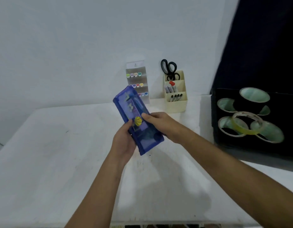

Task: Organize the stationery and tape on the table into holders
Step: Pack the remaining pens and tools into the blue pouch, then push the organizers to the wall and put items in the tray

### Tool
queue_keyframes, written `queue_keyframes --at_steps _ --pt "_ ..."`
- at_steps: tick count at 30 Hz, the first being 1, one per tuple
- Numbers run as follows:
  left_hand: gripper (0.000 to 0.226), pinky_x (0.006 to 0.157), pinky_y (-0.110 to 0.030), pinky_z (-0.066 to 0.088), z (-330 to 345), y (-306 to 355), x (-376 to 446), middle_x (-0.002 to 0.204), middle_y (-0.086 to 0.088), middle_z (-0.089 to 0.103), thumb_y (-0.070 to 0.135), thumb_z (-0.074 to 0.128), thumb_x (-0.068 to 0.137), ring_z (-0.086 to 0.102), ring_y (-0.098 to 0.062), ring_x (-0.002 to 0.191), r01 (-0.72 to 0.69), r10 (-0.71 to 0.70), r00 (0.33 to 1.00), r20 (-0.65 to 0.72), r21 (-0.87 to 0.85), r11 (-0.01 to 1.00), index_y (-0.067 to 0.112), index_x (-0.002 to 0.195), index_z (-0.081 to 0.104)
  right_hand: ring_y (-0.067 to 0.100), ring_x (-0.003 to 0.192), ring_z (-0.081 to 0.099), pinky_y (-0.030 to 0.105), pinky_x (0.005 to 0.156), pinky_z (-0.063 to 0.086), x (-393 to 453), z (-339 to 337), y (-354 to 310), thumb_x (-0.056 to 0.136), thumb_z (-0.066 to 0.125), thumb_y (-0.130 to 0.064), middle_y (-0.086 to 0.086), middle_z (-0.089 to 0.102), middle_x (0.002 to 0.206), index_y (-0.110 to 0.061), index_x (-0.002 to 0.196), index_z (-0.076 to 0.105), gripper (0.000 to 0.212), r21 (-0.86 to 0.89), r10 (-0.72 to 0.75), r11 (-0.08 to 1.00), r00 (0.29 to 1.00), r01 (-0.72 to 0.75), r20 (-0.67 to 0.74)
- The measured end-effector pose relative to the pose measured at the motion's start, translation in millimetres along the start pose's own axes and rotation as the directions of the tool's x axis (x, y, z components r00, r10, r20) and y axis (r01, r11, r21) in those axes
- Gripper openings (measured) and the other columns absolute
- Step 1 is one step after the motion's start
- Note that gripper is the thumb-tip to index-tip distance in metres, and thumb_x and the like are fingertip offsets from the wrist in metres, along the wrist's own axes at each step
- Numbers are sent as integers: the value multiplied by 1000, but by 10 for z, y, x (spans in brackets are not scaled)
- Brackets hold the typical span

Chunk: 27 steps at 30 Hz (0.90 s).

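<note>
head view, looking down over the white worktop (60, 162). both forearms reach forward from the lower edge and meet above the middle of the worktop. the left hand (124, 142) comes up from below, palm turned inward, its grip curled round the left long edge of a blue translucent pencil case (137, 119), thumb on the top face. the right hand (159, 124) comes in from the right, wrist bent, its grip pinching the right long edge, fingers lying across the lid beside a yellow basketball sticker (138, 121).

the pencil case is held clear of the worktop. its long axis runs from lower right, near the person, to upper left, away toward the wall; the far end is raised and the lid faces up toward the camera.

behind it, against the wall, stands a clear marker rack (137, 79) with rows of coloured caps. just right of that stands a cream desk holder (175, 102) carrying black scissors (169, 68), handles up, and pens. at the right edge a black tray (224, 142) holds several tape rolls (246, 124).
</note>
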<state>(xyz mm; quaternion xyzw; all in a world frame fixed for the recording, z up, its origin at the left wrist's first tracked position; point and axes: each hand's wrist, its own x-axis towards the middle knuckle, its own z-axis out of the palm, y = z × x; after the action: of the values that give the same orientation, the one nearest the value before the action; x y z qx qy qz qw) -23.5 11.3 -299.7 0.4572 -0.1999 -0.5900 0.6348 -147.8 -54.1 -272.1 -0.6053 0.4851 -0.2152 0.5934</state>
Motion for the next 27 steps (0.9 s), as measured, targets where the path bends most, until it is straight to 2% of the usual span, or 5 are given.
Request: queue_keyframes --at_steps 5,11,15,21,27 --pt "29 88 -43 54 81 -48 -47 117 -6 69 30 55 93 65 -24 109 77 -76 997 -18 124 989 19 119 63 21 98 65 38 88 56 -20 -10 85 92 60 -35 6 69 109 -12 112 65 31 61 55 997 988 -47 -144" --pt "20 72 -33 58 333 47 -201 104 2 74 19 55 95 71 -18 94 -112 88 992 87 326 939 25 112 65 25 102 68 45 89 56 -163 -214 113 73 80 -39 3 69 113 -17 122 57 58 297 57 953 998 -65 36" --pt "25 83 -44 57 751 43 -187 107 -5 73 23 51 92 68 -28 101 -55 28 994 103 275 960 21 114 64 25 96 70 42 84 58 -412 -575 116 79 77 -29 8 73 106 -13 116 63 42 487 24 873 1000 -23 5" --pt "24 78 -38 59 1759 -317 -143 102 0 74 23 60 91 72 -17 89 -204 109 974 197 567 798 23 115 64 29 94 70 38 83 57 -843 -1487 236 90 58 -4 16 72 105 -3 114 66 25 580 -38 803 983 137 -181" --pt "23 84 -35 57 2926 -851 -120 101 2 73 21 67 89 71 -13 92 -396 119 890 440 618 679 18 112 66 21 78 70 29 70 60 -1430 -2677 513 87 63 -2 14 73 94 -2 109 67 22 504 -63 802 885 320 -461"
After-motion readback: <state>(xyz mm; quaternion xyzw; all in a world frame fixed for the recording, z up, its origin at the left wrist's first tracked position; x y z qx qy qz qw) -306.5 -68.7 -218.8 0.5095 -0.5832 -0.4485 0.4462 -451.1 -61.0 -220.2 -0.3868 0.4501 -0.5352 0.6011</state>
